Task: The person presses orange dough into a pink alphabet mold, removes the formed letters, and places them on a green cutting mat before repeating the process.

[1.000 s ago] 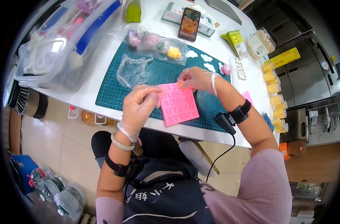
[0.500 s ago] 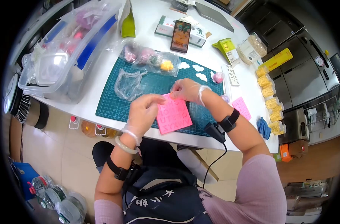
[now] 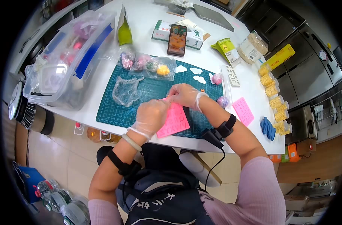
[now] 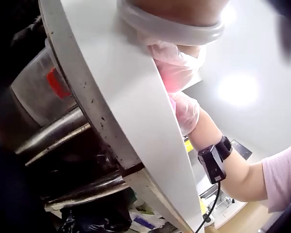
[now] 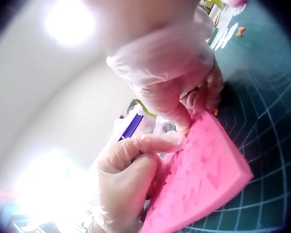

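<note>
Both hands wear clear gloves. A pink letter mold (image 3: 174, 120) is tilted above the green cutting mat (image 3: 114, 108). The left hand (image 3: 151, 115) grips its upper left side; in the right wrist view the left thumb lies along the letter face of the mold (image 5: 203, 179). At the top edge the right hand (image 3: 184, 95) pinches the mold, close to the left fingers, with a bit of orange at its fingertips (image 5: 186, 130). In the left wrist view the gloved hands nearly hide the mold.
Bagged colored balls (image 3: 152, 66), crumpled clear film (image 3: 126, 91) and white cloud shapes (image 3: 196, 70) lie on the mat. A plastic bin (image 3: 66, 67) stands left, a phone (image 3: 177, 39) behind. Right are another pink mold (image 3: 243, 111), a blue cloth (image 3: 268, 128) and several jars (image 3: 276, 101).
The mold has tilted and moved slightly left and down in the head view. The left hand has turned over its upper corner, closer to the right fingers. A small orange piece now shows on the mat.
</note>
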Motion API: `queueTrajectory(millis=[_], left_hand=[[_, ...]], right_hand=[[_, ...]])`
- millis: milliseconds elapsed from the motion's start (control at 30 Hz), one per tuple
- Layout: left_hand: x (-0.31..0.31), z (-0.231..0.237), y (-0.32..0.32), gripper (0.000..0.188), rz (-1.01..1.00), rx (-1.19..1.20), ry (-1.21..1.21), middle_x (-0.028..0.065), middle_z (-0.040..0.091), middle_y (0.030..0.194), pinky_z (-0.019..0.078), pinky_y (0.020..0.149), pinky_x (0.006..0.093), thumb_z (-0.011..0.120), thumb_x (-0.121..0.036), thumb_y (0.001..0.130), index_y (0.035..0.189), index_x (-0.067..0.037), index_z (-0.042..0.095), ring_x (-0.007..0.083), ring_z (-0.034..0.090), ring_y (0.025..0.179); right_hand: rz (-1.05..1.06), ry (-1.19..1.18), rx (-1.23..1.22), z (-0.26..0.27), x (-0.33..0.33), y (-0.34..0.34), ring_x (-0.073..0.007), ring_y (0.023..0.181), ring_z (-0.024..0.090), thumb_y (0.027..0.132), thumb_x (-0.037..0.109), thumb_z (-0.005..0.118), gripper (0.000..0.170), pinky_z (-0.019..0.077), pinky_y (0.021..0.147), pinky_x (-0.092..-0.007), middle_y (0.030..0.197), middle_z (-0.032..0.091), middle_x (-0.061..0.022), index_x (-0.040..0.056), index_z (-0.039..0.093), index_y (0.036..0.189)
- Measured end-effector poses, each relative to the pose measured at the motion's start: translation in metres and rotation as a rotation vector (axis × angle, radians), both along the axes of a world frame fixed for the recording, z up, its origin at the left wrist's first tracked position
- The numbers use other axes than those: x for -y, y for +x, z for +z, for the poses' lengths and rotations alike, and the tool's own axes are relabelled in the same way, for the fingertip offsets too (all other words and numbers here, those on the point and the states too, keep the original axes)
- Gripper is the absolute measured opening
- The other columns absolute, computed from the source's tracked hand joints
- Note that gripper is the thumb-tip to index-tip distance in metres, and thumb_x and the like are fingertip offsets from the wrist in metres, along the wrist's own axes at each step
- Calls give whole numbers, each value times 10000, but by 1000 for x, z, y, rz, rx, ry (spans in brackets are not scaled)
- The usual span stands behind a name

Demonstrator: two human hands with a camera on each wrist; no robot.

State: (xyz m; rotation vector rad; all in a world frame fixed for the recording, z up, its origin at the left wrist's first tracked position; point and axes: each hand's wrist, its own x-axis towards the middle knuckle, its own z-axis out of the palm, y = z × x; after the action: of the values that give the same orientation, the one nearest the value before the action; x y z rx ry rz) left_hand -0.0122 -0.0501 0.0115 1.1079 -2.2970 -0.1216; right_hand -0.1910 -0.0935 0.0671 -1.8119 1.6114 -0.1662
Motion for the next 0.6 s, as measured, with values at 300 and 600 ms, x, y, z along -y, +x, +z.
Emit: queueTrajectory(millis=[300, 600], left_hand=[[2, -9, -1, 96, -19, -24, -291, 34, 561, 586, 460, 449, 355, 595, -135, 786, 874, -110, 624, 212, 597, 542], [-2, -5, -2, 86, -26, 8, -379, 15, 547, 603, 448, 445, 326, 583, -132, 777, 861, -111, 588, 183, 598, 569]], right_hand=[[-51, -49, 86, -1, -12, 3, -194, 833, 647, 799, 252, 713, 270, 499, 765, -304, 895, 691, -112, 18, 687, 933], [12, -183, 37, 1, -14, 1, -277, 902, 647, 794, 264, 724, 258, 502, 809, -339, 963, 656, -142, 56, 719, 946]])
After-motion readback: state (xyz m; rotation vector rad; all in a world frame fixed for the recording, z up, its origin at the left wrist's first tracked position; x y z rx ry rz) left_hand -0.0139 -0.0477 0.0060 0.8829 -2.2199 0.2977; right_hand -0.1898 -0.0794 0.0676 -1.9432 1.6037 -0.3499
